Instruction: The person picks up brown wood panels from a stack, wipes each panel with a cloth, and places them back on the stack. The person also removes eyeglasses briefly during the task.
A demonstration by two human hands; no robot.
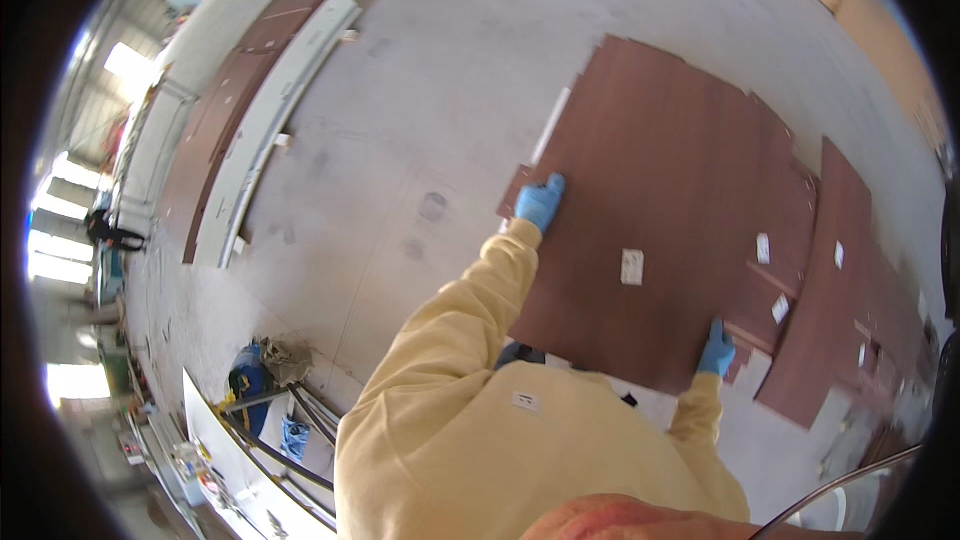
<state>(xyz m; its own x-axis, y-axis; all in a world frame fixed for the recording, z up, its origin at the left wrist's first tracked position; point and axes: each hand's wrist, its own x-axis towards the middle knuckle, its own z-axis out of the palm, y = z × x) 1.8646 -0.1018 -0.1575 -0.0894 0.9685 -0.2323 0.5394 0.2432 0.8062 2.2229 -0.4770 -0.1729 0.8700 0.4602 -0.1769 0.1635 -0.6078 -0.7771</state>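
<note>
A large brown panel (640, 170) with a white label lies over other brown panels in front of me. My left hand (540, 202), in a blue glove, is closed on the panel's left edge. At its near right corner my right hand (717, 348), gloved in blue too, grips the edge with the thumb on top. The fingers under the panel are hidden. Beneath and to the right, smaller brown panels (765, 295) with white labels stick out.
Another long brown panel (835, 240) lies at the right. Across the floor on the left stands a stack of brown and white panels (265, 130). A metal-framed cart (285, 440) is near left, with a blue bag (247, 380) beside it. A person (112, 231) stands far left.
</note>
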